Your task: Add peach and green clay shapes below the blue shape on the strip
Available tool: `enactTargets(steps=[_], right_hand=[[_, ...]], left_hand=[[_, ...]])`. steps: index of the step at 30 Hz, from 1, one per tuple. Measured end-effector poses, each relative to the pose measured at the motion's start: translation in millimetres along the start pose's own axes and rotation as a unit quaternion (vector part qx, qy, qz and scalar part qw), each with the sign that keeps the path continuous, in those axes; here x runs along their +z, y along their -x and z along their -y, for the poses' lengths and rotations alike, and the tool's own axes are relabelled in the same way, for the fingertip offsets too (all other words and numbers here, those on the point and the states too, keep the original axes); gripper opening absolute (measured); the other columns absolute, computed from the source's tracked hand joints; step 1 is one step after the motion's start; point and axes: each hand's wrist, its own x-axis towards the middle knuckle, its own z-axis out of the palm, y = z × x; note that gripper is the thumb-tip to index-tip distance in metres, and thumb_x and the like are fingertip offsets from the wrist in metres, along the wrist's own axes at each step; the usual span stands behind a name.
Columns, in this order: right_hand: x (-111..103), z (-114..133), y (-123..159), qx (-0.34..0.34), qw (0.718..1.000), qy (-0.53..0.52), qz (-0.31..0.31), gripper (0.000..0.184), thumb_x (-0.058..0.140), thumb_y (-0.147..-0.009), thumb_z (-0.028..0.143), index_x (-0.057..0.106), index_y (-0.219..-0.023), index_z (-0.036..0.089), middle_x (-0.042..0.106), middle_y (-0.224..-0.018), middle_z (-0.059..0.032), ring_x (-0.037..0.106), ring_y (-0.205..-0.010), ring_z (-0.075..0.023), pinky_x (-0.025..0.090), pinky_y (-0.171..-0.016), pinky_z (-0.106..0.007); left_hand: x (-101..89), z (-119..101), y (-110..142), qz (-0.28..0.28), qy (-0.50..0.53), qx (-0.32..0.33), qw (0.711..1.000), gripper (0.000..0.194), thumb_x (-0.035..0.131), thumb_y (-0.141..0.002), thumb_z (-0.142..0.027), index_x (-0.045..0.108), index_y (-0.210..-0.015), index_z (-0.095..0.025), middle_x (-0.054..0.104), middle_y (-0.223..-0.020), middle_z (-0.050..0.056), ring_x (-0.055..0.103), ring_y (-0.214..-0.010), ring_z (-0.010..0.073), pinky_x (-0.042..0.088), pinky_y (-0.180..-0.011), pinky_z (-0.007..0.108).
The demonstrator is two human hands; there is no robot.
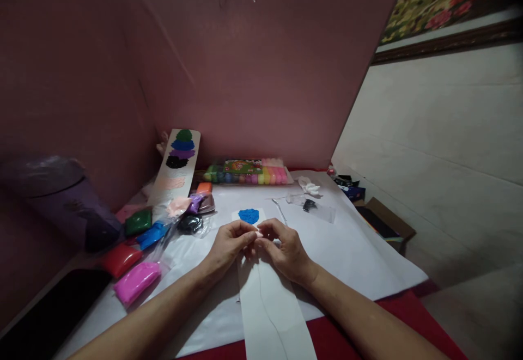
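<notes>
Pinching a pale bit [259, 234]: left hand [235, 240] and right hand [286, 246], fingertip grip nearly closed, likely for control. White strip [259, 322] lies underneath, presumably for easy reach.

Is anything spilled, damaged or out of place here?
No spill or damage stands out. Only the packets on the left look untidy, loosely heaped and some overlapping. The blue patch sits on the far end of the strip.

2 hands [233, 242] [288, 248], 2 wht strips [284, 305], 2 blu patches [249, 216].
</notes>
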Motion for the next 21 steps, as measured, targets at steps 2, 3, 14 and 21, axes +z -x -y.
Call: enactTargets(steps=[2, 3, 14, 21], right_hand=[[0.1, 0.6, -0.3, 0.004, 1.000, 0.000, 0.001, 0.007, 0.056, -0.083, 0.014, 0.058, -0.088, 0.018, 0.062, -0.079, -0.0027, 0.057, -0.069, -0.0145, 0.046, -0.064, -0.026], [0.1, 1.0, -0.8, 0.002, 1.000, 0.003, -0.001, 0.005, 0.056, -0.083, 0.014, 0.058, -0.085, 0.018, 0.062, -0.077, -0.0026, 0.057, -0.068, -0.0145, 0.045, -0.064, -0.026], [-0.5, 3.1, -1.5, -0.007, 1.000, 0.014, -0.008, 0.009, 0.055, -0.085, 0.016, 0.059, -0.077, 0.017, 0.060, -0.073, -0.0022, 0.055, -0.066, -0.0137, 0.043, -0.063, -0.025], [-1.0, -1.7, -3.0, 0.056, 0.995, 0.001, -0.078, 0.012, 0.058, -0.084, 0.022, 0.058, -0.074, 0.017, 0.060, -0.069, -0.0011, 0.054, -0.063, -0.0130, 0.044, -0.062, -0.025]], left_hand=[[-0.2, 0.2, 0.1, 0.001, 0.004, 0.004, 1.000, 0.024, 0.073, -0.069, -0.031, 0.063, -0.077, -0.011, 0.061, -0.059, 0.002, 0.055, -0.049, 0.0105, 0.045, -0.050, 0.023], [-0.1, 0.2, 0.3, -0.002, 0.009, 0.005, 1.000, 0.025, 0.073, -0.070, -0.032, 0.063, -0.079, -0.011, 0.061, -0.060, 0.002, 0.055, -0.050, 0.0104, 0.045, -0.051, 0.023], [3.5, -2.0, 0.6, -0.019, 0.005, 0.019, 1.000, 0.023, 0.074, -0.067, -0.030, 0.063, -0.075, -0.011, 0.058, -0.056, 0.000, 0.051, -0.048, 0.0086, 0.040, -0.048, 0.020], [1.7, 1.1, -1.5, -0.087, 0.060, 0.031, 0.994, 0.020, 0.075, -0.067, -0.027, 0.062, -0.074, -0.013, 0.061, -0.063, -0.001, 0.052, -0.048, 0.0069, 0.040, -0.047, 0.019]])
